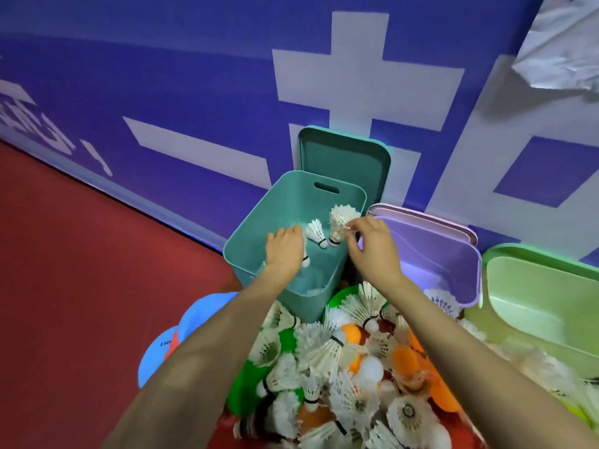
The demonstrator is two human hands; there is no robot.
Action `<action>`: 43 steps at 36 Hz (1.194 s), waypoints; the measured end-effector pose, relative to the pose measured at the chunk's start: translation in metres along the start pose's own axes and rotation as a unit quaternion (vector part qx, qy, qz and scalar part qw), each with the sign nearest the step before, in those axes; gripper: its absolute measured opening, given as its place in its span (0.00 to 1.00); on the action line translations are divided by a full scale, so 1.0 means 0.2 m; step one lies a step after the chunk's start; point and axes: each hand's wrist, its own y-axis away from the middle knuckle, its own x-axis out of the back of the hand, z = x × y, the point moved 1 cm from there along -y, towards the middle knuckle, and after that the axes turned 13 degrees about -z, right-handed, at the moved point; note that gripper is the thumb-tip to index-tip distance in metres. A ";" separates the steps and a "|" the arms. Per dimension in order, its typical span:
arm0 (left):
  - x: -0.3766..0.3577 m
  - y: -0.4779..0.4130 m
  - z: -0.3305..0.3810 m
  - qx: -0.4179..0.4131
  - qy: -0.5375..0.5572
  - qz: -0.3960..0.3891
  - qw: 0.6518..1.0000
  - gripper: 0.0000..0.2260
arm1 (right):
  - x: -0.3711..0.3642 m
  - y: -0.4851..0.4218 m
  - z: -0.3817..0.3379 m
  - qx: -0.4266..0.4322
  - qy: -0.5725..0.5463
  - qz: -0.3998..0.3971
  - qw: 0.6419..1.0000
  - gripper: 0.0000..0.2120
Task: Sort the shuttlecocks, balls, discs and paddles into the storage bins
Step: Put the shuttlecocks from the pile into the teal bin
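Pinching shuttlecock (340, 223) (right hand (372, 247), above teal bin (259, 226))

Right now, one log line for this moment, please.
left hand: above teal bin, grip unclear | right hand: pinching shuttlecock above same bin

light: bright, even | colour: saturated, violet glow in lilac bin (431, 251) and along wall (194, 76) foot | shadow: forearms (201, 351) dark toward bottom edge | glare: pale sheen on green bin (538, 286) | blur: shuttlecocks (324, 351) at bottom edge smeared, soft | distortion: floor (81, 254) line against wall bowed at left
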 end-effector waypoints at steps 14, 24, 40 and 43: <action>-0.10 -0.14 -0.09 -0.008 0.078 -0.166 0.983 0.12 | -0.28 -0.41 0.00 -0.052 0.263 -0.240 0.933 0.22; 0.00 0.27 0.31 -0.104 0.125 0.047 0.985 0.13 | 0.05 0.11 0.18 0.018 0.095 -0.001 0.995 0.16; -0.22 0.40 0.71 -0.153 0.036 -0.111 0.981 0.18 | 0.17 0.69 0.58 -0.214 0.046 -0.095 0.971 0.14; -0.24 0.38 0.71 -0.152 0.037 -0.125 0.980 0.16 | 0.17 0.66 0.58 -0.241 0.050 -0.153 0.957 0.15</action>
